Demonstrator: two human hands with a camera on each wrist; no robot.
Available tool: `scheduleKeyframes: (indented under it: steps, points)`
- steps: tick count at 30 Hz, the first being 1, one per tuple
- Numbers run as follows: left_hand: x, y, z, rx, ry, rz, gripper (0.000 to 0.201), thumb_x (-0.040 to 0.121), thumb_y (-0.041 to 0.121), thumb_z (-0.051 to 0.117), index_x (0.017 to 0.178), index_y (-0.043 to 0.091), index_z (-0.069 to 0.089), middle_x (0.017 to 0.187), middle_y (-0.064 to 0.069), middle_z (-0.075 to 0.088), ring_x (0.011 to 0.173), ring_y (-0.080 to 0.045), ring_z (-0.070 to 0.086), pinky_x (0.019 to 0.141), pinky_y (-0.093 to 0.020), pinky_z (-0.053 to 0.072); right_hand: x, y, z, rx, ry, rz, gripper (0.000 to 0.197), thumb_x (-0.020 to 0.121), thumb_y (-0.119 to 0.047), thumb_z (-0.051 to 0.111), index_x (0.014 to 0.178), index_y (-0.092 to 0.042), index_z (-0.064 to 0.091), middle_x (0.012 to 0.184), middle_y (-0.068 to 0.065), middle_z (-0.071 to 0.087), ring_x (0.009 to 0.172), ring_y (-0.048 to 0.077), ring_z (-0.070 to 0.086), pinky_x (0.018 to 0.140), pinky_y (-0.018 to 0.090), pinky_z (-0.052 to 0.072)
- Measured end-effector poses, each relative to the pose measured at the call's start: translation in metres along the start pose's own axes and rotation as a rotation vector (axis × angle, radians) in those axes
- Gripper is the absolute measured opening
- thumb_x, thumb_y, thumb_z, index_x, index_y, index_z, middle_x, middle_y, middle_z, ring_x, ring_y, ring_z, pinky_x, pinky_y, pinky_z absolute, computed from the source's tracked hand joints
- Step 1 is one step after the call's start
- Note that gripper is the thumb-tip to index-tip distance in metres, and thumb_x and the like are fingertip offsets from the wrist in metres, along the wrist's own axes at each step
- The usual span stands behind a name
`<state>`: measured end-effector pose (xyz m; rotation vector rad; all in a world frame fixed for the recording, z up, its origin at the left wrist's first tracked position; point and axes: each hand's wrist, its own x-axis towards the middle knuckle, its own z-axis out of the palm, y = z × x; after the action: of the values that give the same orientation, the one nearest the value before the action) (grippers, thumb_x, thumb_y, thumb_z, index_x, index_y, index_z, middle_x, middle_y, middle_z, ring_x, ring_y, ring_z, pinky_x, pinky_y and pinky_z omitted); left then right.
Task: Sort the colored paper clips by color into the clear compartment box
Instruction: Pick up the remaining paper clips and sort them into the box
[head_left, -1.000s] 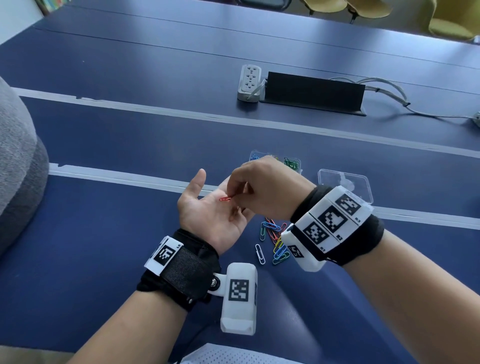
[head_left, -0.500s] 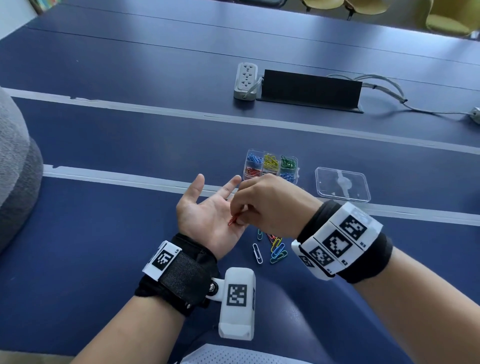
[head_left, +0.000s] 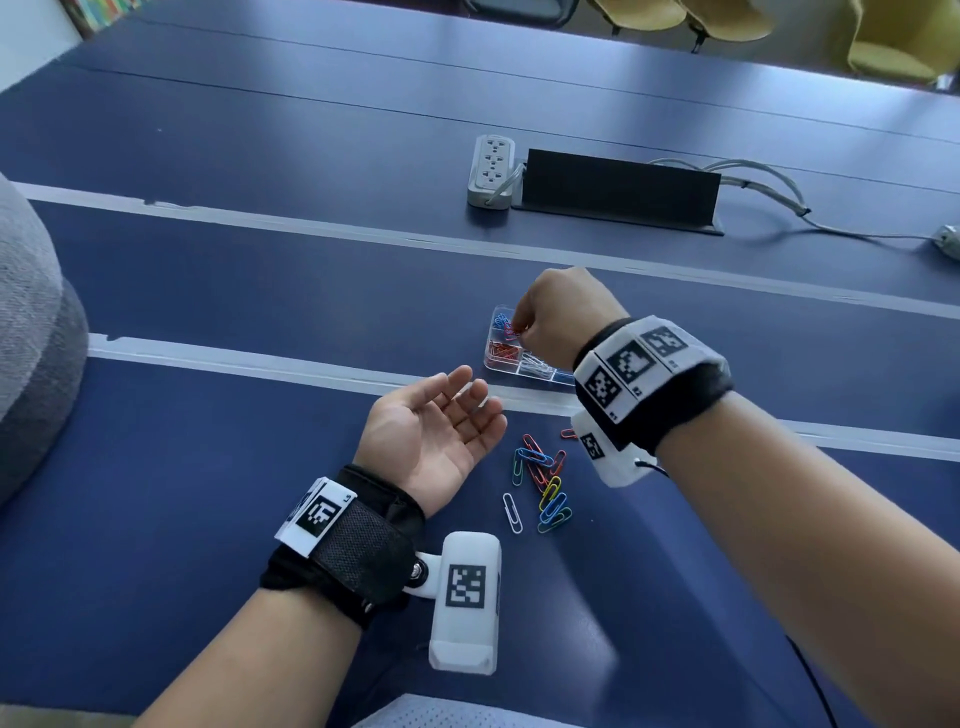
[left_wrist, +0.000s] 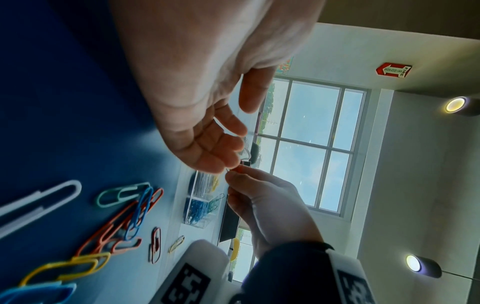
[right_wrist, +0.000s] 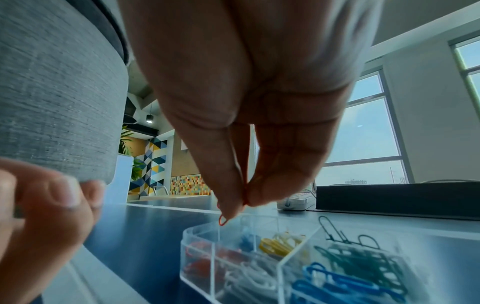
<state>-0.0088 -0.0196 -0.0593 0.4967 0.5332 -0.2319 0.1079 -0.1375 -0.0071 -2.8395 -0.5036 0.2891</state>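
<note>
My right hand (head_left: 519, 328) hovers over the left end of the clear compartment box (head_left: 491, 365), thumb and forefinger pinching a red paper clip (right_wrist: 223, 219) just above the box's rim (right_wrist: 198, 231). The compartments hold red, white, blue, yellow and green clips, each colour apart. Palm up and empty, my left hand (head_left: 470, 408) rests on the blue table in front of the box with its fingers relaxed. A loose pile of mixed clips (head_left: 543, 480) lies to the right of that hand. In the left wrist view the pile (left_wrist: 124, 216) spreads below my left hand's fingers (left_wrist: 215, 148).
A white power strip (head_left: 491, 171) and a black cable box (head_left: 618, 192) with grey cords sit further back on the table. A grey cushion (head_left: 31, 338) fills the left edge. Yellow chairs (head_left: 904, 47) stand beyond the far side.
My right hand has taken the red clip off the left palm and moved forward to above the box. The left palm is now empty and sits lower.
</note>
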Motion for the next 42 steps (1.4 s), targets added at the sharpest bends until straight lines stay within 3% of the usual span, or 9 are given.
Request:
scheduleKeyframes:
  steps: [10, 16, 20, 25, 27, 30, 34, 37, 42]
  points:
    - [-0.004, 0.004, 0.003, 0.018, 0.002, 0.004, 0.023, 0.092, 0.022, 0.042, 0.085, 0.01, 0.06, 0.079, -0.006, 0.06, 0.068, -0.021, 0.057, 0.071, -0.035, 0.049, -0.002, -0.007, -0.003, 0.011, -0.036, -0.025, 0.021, 0.077, -0.01, 0.061, 0.095, -0.012, 0.072, 0.098, 0.012, 0.069, 0.088, 0.03, 0.063, 0.081, 0.035, 0.054]
    - [-0.013, 0.019, 0.006, 0.289, -0.031, 0.005, 0.016, 0.094, 0.017, 0.044, 0.089, 0.012, 0.059, 0.076, -0.005, 0.06, 0.061, -0.018, 0.059, 0.058, -0.027, 0.055, -0.038, 0.03, -0.037, 0.091, -0.028, -0.023, 0.027, 0.082, -0.005, 0.056, 0.1, -0.016, 0.073, 0.097, 0.005, 0.072, 0.083, 0.017, 0.061, 0.077, 0.021, 0.044]
    - [-0.021, 0.026, 0.02, 0.852, -0.087, 0.011, 0.009, 0.094, 0.009, 0.053, 0.102, 0.013, 0.054, 0.083, -0.005, 0.058, 0.061, -0.017, 0.055, 0.055, -0.029, 0.053, -0.065, 0.061, -0.026, -0.058, -0.152, 0.092, 0.034, 0.081, -0.006, 0.049, 0.101, -0.023, 0.071, 0.1, 0.001, 0.069, 0.102, 0.023, 0.061, 0.089, 0.028, 0.047]
    - [-0.029, 0.009, 0.035, 2.124, -0.311, 0.019, 0.076, 0.078, 0.042, 0.072, 0.14, 0.026, 0.03, 0.113, 0.006, 0.049, 0.08, -0.007, 0.053, 0.076, -0.024, 0.044, -0.075, 0.062, -0.001, -0.205, -0.259, 0.101, 0.035, 0.083, -0.004, 0.042, 0.113, -0.009, 0.061, 0.114, 0.012, 0.058, 0.11, 0.031, 0.053, 0.087, 0.03, 0.043]
    - [-0.029, -0.003, 0.036, 2.336, -0.33, 0.029, 0.1, 0.071, 0.05, 0.075, 0.148, 0.026, 0.014, 0.125, 0.003, 0.038, 0.103, -0.015, 0.052, 0.088, -0.026, 0.043, -0.078, 0.059, 0.005, -0.185, -0.255, 0.067, 0.034, 0.085, -0.004, 0.042, 0.113, -0.008, 0.059, 0.114, 0.013, 0.052, 0.109, 0.031, 0.052, 0.084, 0.03, 0.041]
    - [-0.024, -0.018, 0.034, 2.434, -0.288, 0.07, 0.114, 0.063, 0.048, 0.082, 0.148, 0.023, 0.01, 0.13, -0.002, 0.028, 0.109, -0.024, 0.053, 0.089, -0.034, 0.048, -0.089, 0.052, 0.014, -0.155, -0.23, 0.008, 0.032, 0.085, -0.005, 0.044, 0.113, -0.008, 0.058, 0.113, 0.013, 0.048, 0.102, 0.034, 0.055, 0.081, 0.032, 0.043]
    - [-0.012, -0.019, 0.041, 2.365, -0.233, 0.102, 0.083, 0.064, 0.039, 0.084, 0.13, 0.02, 0.038, 0.122, -0.002, 0.037, 0.105, -0.023, 0.054, 0.089, -0.037, 0.047, -0.105, 0.038, 0.023, -0.043, -0.265, -0.119, 0.026, 0.083, -0.016, 0.057, 0.108, -0.013, 0.062, 0.106, 0.008, 0.052, 0.098, 0.028, 0.057, 0.084, 0.032, 0.047]
    - [-0.007, -0.016, 0.043, 2.3, -0.247, 0.166, 0.063, 0.067, 0.034, 0.082, 0.118, 0.02, 0.047, 0.117, -0.001, 0.045, 0.107, -0.021, 0.052, 0.091, -0.033, 0.044, -0.11, 0.037, 0.015, 0.027, -0.345, -0.112, 0.056, 0.072, -0.025, 0.073, 0.123, -0.015, 0.052, 0.113, 0.006, 0.05, 0.102, 0.022, 0.053, 0.088, 0.029, 0.045]
    - [-0.011, -0.007, 0.042, 2.346, -0.198, 0.138, 0.078, 0.065, 0.031, 0.084, 0.129, 0.018, 0.042, 0.122, -0.001, 0.042, 0.107, -0.019, 0.052, 0.089, -0.033, 0.045, -0.117, 0.035, 0.02, 0.002, -0.377, -0.04, 0.093, 0.05, -0.034, 0.088, 0.125, -0.011, 0.039, 0.117, 0.005, 0.037, 0.093, 0.024, 0.051, 0.084, 0.032, 0.048]
